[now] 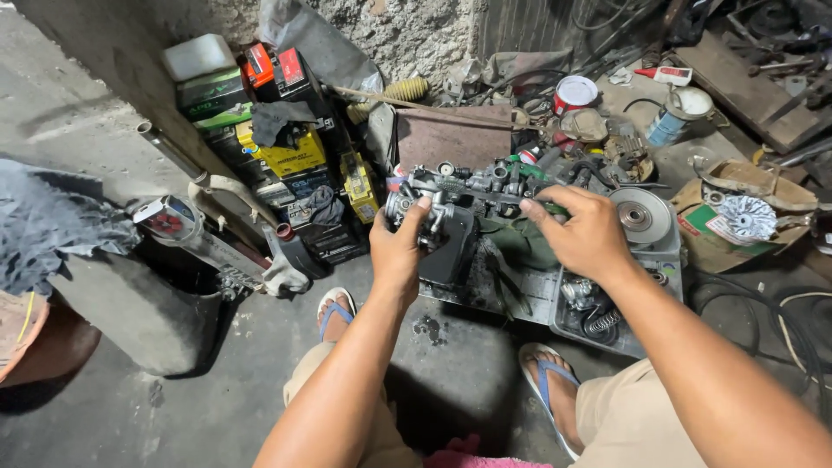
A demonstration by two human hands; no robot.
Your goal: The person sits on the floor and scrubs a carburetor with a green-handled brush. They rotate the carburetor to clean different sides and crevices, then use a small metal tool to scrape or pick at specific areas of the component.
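1. Down in the head view, I see my left hand (400,251) closed around the left end of a metal carburettor assembly (459,195), thumb up against its round end, fingers wrapped behind it.
2. My right hand (588,236) lies over the right end of the same assembly, fingers curled down onto it; the grip looks closed on it, though the fingertips are partly hidden.
3. The assembly is held up between both hands, above a grey tray (607,334) on the floor that holds springs and small metal parts.
4. Just right of my right hand, a round metal pulley disc (640,215) sits on the tray's far edge.
5. To the left, stacked batteries (286,156), black and yellow, stand against the rough wall, with a chrome exhaust pipe (195,234) lying in front of them.
6. Further back stand a red-and-white tin (574,92) and a blue spray can (669,126).
7. My feet in blue-strapped sandals (548,381) rest on the concrete floor (217,407), either side of the tray's near edge.
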